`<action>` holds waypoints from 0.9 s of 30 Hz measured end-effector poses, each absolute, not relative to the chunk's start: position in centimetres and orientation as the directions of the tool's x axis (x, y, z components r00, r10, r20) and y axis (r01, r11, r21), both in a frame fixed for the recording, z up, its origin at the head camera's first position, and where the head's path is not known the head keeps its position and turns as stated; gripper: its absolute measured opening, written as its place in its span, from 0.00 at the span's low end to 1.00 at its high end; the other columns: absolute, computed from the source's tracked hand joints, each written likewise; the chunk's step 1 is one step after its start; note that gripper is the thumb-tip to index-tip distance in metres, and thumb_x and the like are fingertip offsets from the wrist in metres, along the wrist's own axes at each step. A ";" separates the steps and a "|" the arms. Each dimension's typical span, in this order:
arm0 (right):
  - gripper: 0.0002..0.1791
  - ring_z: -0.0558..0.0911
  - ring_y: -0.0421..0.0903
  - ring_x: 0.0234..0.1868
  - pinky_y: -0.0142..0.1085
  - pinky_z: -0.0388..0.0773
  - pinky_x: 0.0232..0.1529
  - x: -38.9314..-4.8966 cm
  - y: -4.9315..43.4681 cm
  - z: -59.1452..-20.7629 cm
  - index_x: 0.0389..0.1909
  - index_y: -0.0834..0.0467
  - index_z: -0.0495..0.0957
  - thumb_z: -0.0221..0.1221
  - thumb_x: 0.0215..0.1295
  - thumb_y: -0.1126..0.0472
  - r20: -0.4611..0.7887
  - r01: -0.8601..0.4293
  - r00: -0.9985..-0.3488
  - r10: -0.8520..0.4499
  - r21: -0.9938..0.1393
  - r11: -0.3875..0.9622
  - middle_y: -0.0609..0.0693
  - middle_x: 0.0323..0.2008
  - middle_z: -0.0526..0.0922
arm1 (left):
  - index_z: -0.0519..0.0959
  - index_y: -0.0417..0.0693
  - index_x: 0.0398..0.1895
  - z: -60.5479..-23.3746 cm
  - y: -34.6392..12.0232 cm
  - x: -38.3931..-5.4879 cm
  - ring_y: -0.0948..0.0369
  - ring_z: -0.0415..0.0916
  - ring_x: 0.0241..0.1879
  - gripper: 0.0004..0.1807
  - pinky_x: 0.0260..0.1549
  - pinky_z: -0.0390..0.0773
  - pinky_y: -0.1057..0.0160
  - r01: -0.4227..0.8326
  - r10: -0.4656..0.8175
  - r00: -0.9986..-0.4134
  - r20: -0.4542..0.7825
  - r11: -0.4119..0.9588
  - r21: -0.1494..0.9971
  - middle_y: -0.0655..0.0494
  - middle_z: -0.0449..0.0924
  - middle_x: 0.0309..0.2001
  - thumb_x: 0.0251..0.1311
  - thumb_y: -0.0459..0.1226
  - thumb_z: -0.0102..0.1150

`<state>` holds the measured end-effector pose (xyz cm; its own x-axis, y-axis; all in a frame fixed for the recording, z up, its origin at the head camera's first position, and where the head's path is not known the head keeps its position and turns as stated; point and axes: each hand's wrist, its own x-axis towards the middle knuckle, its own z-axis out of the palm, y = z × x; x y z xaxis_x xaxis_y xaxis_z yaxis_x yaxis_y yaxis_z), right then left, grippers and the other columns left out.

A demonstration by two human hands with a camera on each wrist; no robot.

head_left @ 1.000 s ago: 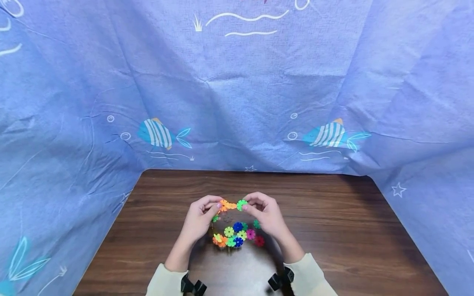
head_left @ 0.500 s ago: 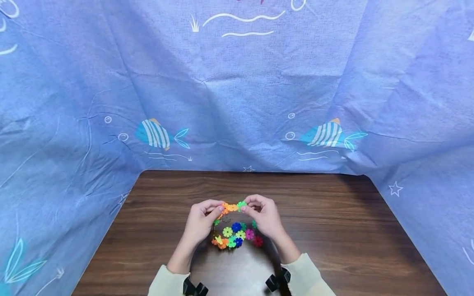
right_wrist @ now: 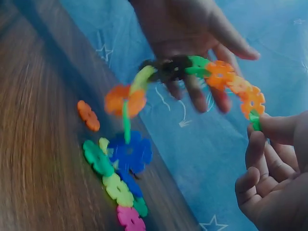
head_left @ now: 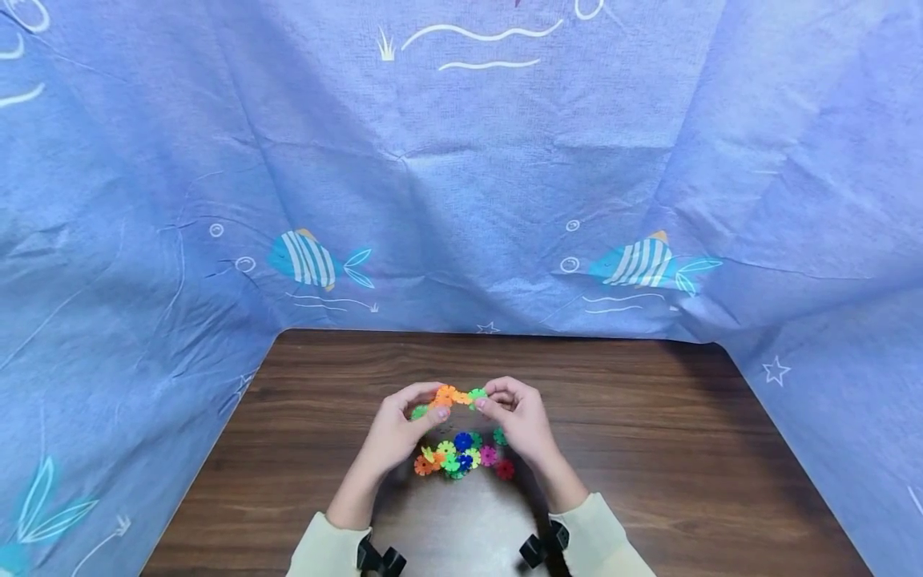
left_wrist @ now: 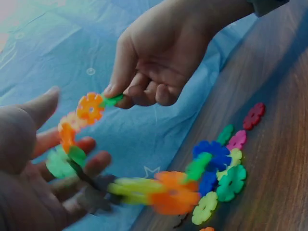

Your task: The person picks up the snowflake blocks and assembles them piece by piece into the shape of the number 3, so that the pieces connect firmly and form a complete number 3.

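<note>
At the frame's lower center, a person's right hand point(head_left: 524, 421) pinches a green disc point(head_left: 477, 393) at one end of a flower-disc chain point(right_wrist: 173, 68). The left hand point(head_left: 397, 427), gripping the chain's orange discs point(head_left: 446, 395) half a second ago, now spreads its fingers point(right_wrist: 196, 96) beside them, thumb parted.

Multicoloured flower-disc chain point(right_wrist: 197, 66), arched, partly in midair
</note>
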<state>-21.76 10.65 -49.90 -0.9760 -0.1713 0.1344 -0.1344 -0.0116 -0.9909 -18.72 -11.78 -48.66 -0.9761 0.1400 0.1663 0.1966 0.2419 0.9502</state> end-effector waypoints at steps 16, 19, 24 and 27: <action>0.11 0.85 0.42 0.29 0.34 0.80 0.28 -21.9 12.6 -50.0 0.42 0.67 0.80 0.68 0.66 0.64 0.059 -0.093 -0.942 -0.331 -0.992 0.087 0.51 0.32 0.88 | 0.88 0.50 0.48 -48.2 -12.7 -18.6 0.65 0.75 0.29 0.13 0.28 0.76 0.67 0.173 0.040 -0.985 0.169 0.229 0.958 0.51 0.89 0.46 0.60 0.37 0.73; 0.10 0.82 0.41 0.26 0.34 0.80 0.27 -22.4 13.6 -49.8 0.41 0.65 0.82 0.69 0.65 0.63 0.086 -0.146 -0.939 -0.334 -0.977 0.157 0.57 0.33 0.87 | 0.89 0.50 0.48 -47.9 -13.1 -18.7 0.65 0.74 0.29 0.13 0.27 0.74 0.68 0.180 0.030 -0.984 0.178 0.246 0.953 0.51 0.89 0.46 0.60 0.37 0.74; 0.06 0.82 0.40 0.29 0.32 0.80 0.33 -23.3 15.2 -50.1 0.38 0.58 0.85 0.71 0.63 0.62 0.122 -0.258 -0.932 -0.342 -0.886 0.386 0.51 0.32 0.88 | 0.89 0.49 0.49 -47.8 -13.8 -18.8 0.63 0.74 0.28 0.14 0.25 0.73 0.67 0.181 0.049 -0.983 0.175 0.283 0.942 0.50 0.89 0.47 0.59 0.38 0.74; 0.05 0.82 0.38 0.32 0.31 0.79 0.36 -23.6 15.6 -50.9 0.37 0.56 0.86 0.71 0.62 0.61 0.110 -0.321 -0.913 -0.392 -0.788 0.526 0.43 0.31 0.87 | 0.89 0.49 0.49 -47.9 -14.3 -18.7 0.64 0.68 0.21 0.14 0.20 0.68 0.66 0.164 0.043 -0.987 0.158 0.291 0.943 0.50 0.89 0.45 0.60 0.38 0.74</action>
<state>-23.59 15.60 -50.89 -0.9132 -0.3925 0.1100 -0.3210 0.5261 -0.7875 -18.68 -14.29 -47.90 -0.9865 0.0431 0.1579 0.1635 0.2907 0.9427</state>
